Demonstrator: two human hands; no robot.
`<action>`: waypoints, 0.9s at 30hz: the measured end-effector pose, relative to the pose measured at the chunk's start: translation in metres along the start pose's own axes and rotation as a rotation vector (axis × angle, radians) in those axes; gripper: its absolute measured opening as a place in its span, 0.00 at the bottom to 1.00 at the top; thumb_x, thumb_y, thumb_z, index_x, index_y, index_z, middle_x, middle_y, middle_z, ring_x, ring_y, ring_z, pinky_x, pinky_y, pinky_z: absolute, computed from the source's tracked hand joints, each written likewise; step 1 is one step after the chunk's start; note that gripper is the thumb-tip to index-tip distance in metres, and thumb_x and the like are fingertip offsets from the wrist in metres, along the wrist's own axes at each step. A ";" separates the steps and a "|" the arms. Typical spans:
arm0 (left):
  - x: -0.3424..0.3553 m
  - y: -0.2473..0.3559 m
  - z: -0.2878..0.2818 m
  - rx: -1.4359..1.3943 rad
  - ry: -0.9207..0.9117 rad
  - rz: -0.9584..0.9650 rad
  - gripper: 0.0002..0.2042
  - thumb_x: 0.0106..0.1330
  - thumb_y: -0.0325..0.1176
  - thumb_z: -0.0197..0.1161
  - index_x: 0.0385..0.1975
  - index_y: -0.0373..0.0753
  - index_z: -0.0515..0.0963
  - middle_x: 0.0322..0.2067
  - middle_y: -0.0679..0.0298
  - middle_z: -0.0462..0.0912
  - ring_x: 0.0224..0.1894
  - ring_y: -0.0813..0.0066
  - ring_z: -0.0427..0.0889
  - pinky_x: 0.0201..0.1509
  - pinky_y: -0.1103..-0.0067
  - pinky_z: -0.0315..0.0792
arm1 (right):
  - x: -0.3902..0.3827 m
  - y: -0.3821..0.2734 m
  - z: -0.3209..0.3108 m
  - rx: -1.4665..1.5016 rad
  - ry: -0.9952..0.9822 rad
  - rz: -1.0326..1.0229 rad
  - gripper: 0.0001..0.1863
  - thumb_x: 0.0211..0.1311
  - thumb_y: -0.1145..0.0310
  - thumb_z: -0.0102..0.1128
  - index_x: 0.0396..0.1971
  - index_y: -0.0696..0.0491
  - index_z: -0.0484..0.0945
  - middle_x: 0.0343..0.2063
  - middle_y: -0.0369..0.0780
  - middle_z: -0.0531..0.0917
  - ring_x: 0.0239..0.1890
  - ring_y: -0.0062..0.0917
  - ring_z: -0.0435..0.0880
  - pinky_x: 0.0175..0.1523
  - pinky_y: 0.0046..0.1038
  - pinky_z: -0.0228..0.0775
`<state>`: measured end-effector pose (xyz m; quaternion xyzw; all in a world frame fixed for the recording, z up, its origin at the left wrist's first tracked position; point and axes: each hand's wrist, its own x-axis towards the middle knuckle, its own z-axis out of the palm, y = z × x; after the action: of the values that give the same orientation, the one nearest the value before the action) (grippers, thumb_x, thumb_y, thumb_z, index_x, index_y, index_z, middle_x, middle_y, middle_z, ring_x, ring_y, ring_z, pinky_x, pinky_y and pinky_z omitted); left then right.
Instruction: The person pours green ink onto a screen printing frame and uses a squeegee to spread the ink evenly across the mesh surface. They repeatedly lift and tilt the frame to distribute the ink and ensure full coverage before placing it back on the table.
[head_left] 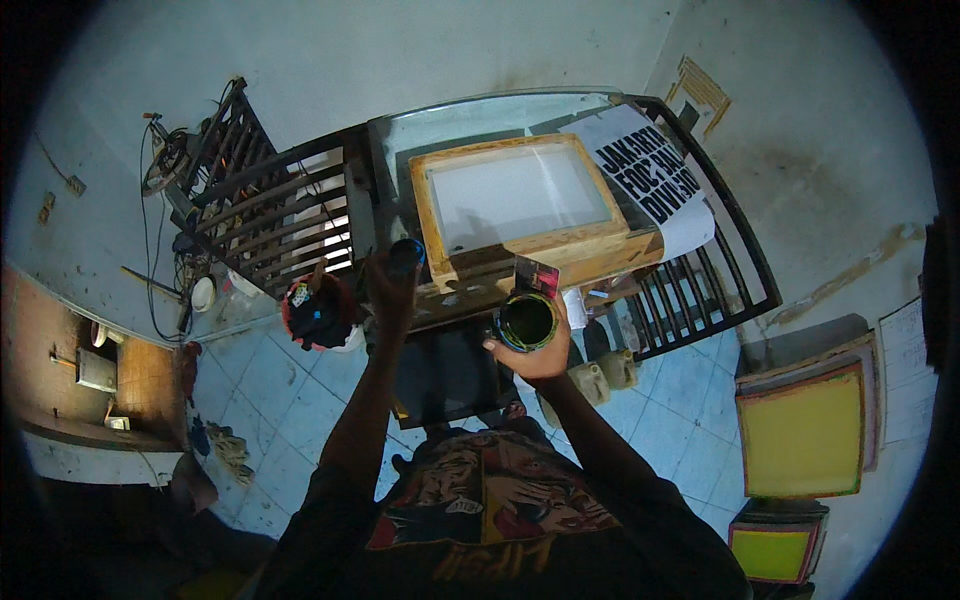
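Note:
My left hand [389, 287] is closed on a small dark round object [406, 255] with blue on its rim, at the table's left part. My right hand [541, 356] grips an open round container [527, 322] with dark green contents and a smeared rim. A small red-and-dark card [537, 277] shows just behind the container; I cannot tell whether it is held. Beyond both hands, a wooden-framed screen [512, 192] with a pale mesh lies on the table [450, 298]. A white sheet [642, 172] with bold black print lies at its right.
Dark slatted racks [305, 210] flank the table. A red bucket [298, 315] with dark stuff stands left of it, jugs [590, 385] sit below. Framed screens [800, 430] lean on the right wall. Cables [160, 250] hang at the left; cloth [228, 450] lies on the tiled floor [260, 390].

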<state>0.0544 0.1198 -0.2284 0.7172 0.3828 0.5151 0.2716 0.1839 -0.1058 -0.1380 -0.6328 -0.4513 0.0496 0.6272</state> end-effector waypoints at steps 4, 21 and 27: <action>-0.005 -0.012 0.009 0.026 0.025 0.002 0.30 0.51 0.34 0.75 0.52 0.32 0.67 0.46 0.51 0.74 0.49 0.55 0.75 0.54 0.67 0.68 | -0.002 0.010 0.000 0.001 -0.002 0.038 0.36 0.28 0.56 0.83 0.41 0.57 0.77 0.40 0.45 0.79 0.46 0.40 0.79 0.53 0.37 0.71; -0.036 0.134 -0.034 -0.123 -0.388 0.152 0.39 0.52 0.33 0.73 0.63 0.29 0.59 0.57 0.47 0.70 0.56 0.60 0.75 0.57 0.68 0.71 | 0.014 0.025 -0.006 -0.187 0.066 -0.099 0.43 0.27 0.52 0.84 0.45 0.58 0.74 0.47 0.48 0.76 0.51 0.44 0.76 0.55 0.39 0.70; -0.036 0.195 -0.005 -0.399 -0.786 -0.166 0.39 0.51 0.35 0.76 0.61 0.34 0.61 0.54 0.54 0.73 0.55 0.66 0.75 0.56 0.73 0.70 | 0.025 0.027 -0.006 -0.134 0.054 -0.134 0.36 0.40 0.67 0.71 0.54 0.57 0.70 0.51 0.52 0.73 0.55 0.50 0.74 0.57 0.40 0.68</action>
<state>0.0953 -0.0192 -0.0934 0.7588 0.1999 0.2435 0.5701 0.2165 -0.0893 -0.1467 -0.6428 -0.4778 -0.0400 0.5974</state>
